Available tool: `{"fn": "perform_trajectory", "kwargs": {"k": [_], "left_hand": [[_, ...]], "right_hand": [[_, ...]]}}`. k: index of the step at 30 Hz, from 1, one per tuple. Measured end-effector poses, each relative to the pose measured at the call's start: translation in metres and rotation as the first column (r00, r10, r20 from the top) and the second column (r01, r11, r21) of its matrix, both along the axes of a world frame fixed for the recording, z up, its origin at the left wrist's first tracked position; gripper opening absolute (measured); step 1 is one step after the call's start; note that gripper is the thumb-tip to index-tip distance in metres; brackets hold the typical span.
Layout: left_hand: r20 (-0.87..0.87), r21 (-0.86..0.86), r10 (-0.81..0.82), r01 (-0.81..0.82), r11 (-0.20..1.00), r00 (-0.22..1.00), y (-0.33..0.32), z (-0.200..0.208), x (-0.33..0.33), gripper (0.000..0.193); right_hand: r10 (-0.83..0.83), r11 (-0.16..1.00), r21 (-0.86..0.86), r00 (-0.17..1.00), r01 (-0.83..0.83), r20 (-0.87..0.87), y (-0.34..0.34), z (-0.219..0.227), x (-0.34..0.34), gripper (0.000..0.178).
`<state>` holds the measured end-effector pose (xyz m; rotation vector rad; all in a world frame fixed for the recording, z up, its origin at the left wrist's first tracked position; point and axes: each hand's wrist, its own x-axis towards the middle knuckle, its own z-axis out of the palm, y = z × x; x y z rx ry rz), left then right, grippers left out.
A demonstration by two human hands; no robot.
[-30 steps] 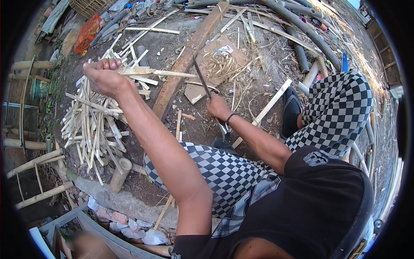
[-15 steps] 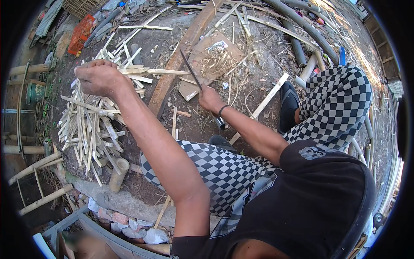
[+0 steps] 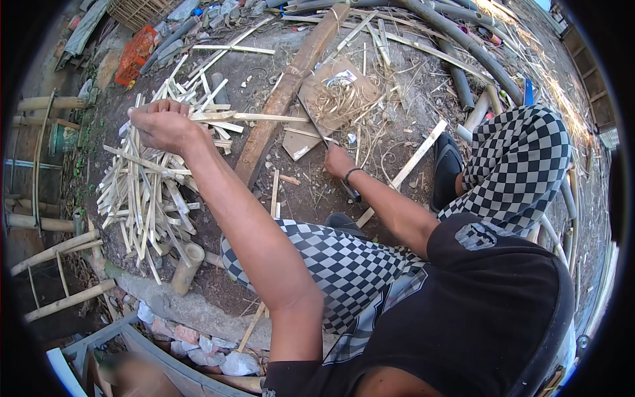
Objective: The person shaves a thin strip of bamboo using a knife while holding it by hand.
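Beam of rough wood (image 3: 259,149) between left hand (image 3: 162,126) and right hand (image 3: 338,162), held apart, clamped respectively on slender pale strip (image 3: 264,117) crossing beam and narrow-bladed knife (image 3: 306,106); splintery strips (image 3: 142,198) heaped below left, curly shavings (image 3: 337,100) on cardboard (image 3: 362,81) beyond right.

Knife handle (image 3: 354,195): mostly hidden inside the right hand (image 3: 339,161).
Bamboo strip (image 3: 271,118): left end obscured by the left hand (image 3: 162,126).
Left sandal (image 3: 344,223): partly covered by checkered trousers (image 3: 324,255).
Woven basket (image 3: 137,12): cut off by the top edge.
Lower-left patch (image 3: 132,375): blurred beyond telling.
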<state>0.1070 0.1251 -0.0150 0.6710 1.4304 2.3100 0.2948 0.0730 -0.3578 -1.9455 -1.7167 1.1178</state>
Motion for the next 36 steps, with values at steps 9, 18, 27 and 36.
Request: {"fn": "perform_trajectory", "kwargs": {"k": [9, 18, 27, 36], "left_hand": [[-0.043, 0.257, -0.427, 0.423, 0.869, 0.903, 0.002, -0.007, -0.017, 0.038], [-0.111, 0.160, -0.607, 0.617, 0.771, 0.787, -0.007, 0.002, -0.009, 0.039], [0.001, 0.173, -0.493, 0.485, 0.857, 0.870, -0.013, 0.001, -0.018, 0.036], [-0.042, 0.169, -0.517, 0.516, 0.840, 0.855, -0.020, 0.003, -0.016, 0.039]], "right_hand": [[0.028, 0.995, 0.099, 0.966, -0.003, -0.258, -0.009, 0.097, -0.008, 0.031], [0.245, 0.907, 0.402, 0.934, -0.127, -0.259, -0.019, 0.215, -0.043, 0.022], [0.277, 0.918, 0.347, 0.938, -0.194, -0.209, -0.017, 0.211, -0.049, 0.025], [0.310, 0.897, 0.394, 0.922, -0.201, -0.233, -0.019, 0.203, -0.049, 0.027]]}}
